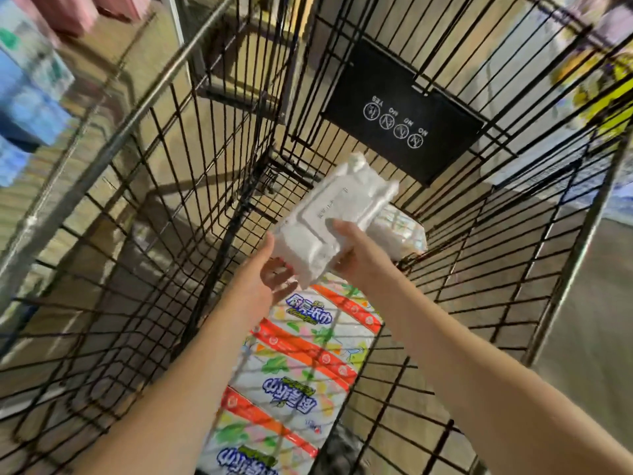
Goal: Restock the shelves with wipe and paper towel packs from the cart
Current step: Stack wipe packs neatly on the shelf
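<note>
Wipe pack [337, 217], white and plain side up, is held tilted above the cart [137, 113], clear of the basket floor and of everything in it. The right hand [354, 255] pinches its near right edge, thumb on top and fingers underneath. The left hand [274, 279] cups the near corner from below, thumb laid up the pack's side; its fingers under the pack are blurred, so how tightly they curl is hard to tell.

As for progress, this pack looks to be on its way out of the basket and not yet on a shelf. The cart is far from loaded but not finished either. A long towel pack [301, 371] with orange bands and blue lettering lies flat on the floor nearest the person. A second pack [400, 231], pale and partly hidden behind the held one, lies further in. Both of these would still need shelving, by my reading.

A black placard [400, 111] with white symbols hangs on the cart's far wall. Blue goods [27, 90] stand to the left, yellow goods [599, 94] to the right, both too blurred to name.
</note>
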